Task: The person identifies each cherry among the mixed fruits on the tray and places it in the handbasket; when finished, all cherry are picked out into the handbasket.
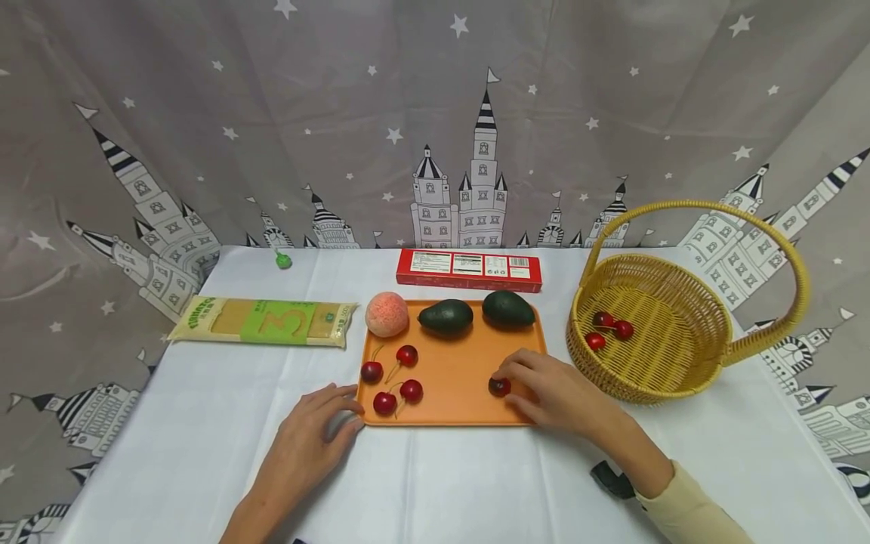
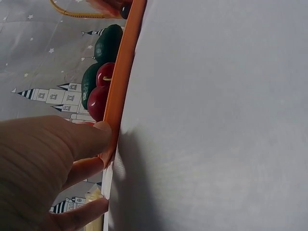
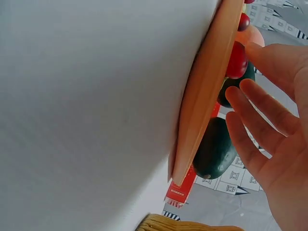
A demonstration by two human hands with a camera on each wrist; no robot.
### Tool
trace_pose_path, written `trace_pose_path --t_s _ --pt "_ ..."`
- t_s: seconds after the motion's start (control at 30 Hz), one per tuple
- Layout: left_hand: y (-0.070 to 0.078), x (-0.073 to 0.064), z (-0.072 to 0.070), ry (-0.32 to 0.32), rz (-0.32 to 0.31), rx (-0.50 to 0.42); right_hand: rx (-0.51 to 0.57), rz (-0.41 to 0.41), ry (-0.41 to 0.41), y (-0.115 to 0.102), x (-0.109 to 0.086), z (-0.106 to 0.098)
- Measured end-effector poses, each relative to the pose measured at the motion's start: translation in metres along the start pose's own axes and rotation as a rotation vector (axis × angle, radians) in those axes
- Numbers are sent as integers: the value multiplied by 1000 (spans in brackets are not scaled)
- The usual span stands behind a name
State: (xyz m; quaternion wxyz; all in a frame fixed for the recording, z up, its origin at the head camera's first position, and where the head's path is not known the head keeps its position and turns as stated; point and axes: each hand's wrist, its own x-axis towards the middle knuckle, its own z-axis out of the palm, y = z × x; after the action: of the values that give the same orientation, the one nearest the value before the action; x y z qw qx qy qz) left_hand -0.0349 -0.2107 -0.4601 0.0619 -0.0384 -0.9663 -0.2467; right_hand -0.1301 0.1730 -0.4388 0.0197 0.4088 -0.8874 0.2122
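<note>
An orange tray (image 1: pixel 455 363) lies on the white cloth. My left hand (image 1: pixel 306 438) grips its near left corner, the thumb (image 2: pixel 98 137) on the rim. My right hand (image 1: pixel 557 389) is over the tray's right part, fingers and thumb spread around a dark red cherry (image 1: pixel 499 387); firm contact cannot be made out. In the right wrist view this cherry (image 3: pixel 237 60) shows beside the thumb and fingertips. On the tray's left side lie several other stemmed cherries (image 1: pixel 384 403). A peach (image 1: pixel 387 314) and two dark green avocados (image 1: pixel 445 317) sit along its far side.
A yellow wicker basket (image 1: pixel 700 385) with a tall handle stands at right, three cherries (image 1: pixel 595 341) inside. Behind the tray lies a red box (image 1: pixel 469 270). A noodle packet (image 1: pixel 265 322) is at left, a small green item (image 1: pixel 283 261) beyond it.
</note>
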Motion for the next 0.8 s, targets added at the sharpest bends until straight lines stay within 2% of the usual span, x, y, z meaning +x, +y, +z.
trace_pose_path --t_s 0.23,0.33,0.57,0.8 --pt "1 0 0 6 -6 10 -7 49 -46 -2 1 0" --pt "1 1 0 4 -7 10 -8 27 -54 -1 2 1" --pt "1 0 0 12 6 5 -16 -87 -65 0 7 5" --pt "2 -1 -1 3 -8 0 -21 -67 -90 -1 6 5"
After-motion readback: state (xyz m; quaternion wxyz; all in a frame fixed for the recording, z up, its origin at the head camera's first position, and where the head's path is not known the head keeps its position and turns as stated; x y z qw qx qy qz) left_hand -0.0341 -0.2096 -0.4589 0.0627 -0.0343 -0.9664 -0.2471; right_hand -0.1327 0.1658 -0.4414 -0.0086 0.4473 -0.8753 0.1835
